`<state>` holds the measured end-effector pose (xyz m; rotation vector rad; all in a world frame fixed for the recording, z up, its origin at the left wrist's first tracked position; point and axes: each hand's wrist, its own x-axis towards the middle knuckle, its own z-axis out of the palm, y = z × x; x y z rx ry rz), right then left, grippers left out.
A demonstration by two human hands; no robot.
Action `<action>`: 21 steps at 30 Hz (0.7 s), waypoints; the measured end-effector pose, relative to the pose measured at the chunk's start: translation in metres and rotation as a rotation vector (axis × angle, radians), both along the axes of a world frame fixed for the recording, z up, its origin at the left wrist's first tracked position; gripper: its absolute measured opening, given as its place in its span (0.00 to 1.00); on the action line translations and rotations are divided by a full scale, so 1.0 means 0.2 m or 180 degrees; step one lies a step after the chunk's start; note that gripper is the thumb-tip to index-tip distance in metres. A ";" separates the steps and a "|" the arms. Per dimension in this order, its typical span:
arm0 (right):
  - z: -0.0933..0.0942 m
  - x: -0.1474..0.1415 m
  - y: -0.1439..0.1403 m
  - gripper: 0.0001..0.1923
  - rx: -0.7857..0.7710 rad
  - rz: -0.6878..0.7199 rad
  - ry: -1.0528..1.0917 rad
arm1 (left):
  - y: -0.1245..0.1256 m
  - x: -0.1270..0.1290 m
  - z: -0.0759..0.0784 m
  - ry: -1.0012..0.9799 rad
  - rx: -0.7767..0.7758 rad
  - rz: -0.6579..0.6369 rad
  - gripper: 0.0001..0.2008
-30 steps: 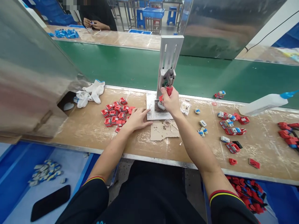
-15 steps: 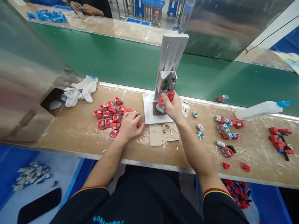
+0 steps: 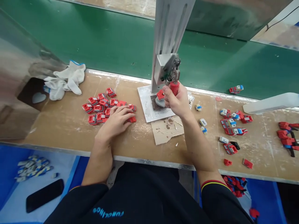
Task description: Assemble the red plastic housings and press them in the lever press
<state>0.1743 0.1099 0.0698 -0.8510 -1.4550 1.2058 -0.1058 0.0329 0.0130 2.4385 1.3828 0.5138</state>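
Note:
My right hand (image 3: 177, 101) is wrapped round the red grip of a toggle clamp (image 3: 171, 70) on an upright metal press stand (image 3: 169, 28). Just left of that hand, a small red part (image 3: 160, 94) sits on a grey piece at the stand's base plate (image 3: 149, 107). My left hand (image 3: 116, 121) lies palm down over the right side of a pile of red and grey toy parts (image 3: 98, 108), fingers stretched out. Red pieces show at its fingertips; what is under the palm is hidden.
White gloves (image 3: 67, 81) lie back left. Torn cardboard (image 3: 163, 133) with cotton swabs lies before the stand. Red, white and blue parts (image 3: 230, 126) and a white bottle (image 3: 271, 102) are on the right. Below the table edge, a blue bin (image 3: 70, 174) contains a phone (image 3: 45, 194).
The view has tipped down and come closer. My left hand has shifted left, farther over the red pile. My right hand keeps its hold on the clamp grip.

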 end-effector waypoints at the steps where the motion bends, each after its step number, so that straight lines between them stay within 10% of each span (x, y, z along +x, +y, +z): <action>1: 0.01 0.00 0.00 0.28 -0.0015 0.0067 0.0017 | 0.01 0.00 0.00 -0.0017 0.0000 0.0007 0.10; 13: 0.04 0.05 0.03 0.28 0.0121 0.0394 -0.0363 | -0.02 0.21 0.13 -0.1390 -0.0116 -0.0799 0.14; 21: 0.05 0.53 -0.26 0.18 0.0574 -0.0242 -0.2111 | 0.04 0.36 0.17 -0.2583 -0.1224 -0.0919 0.13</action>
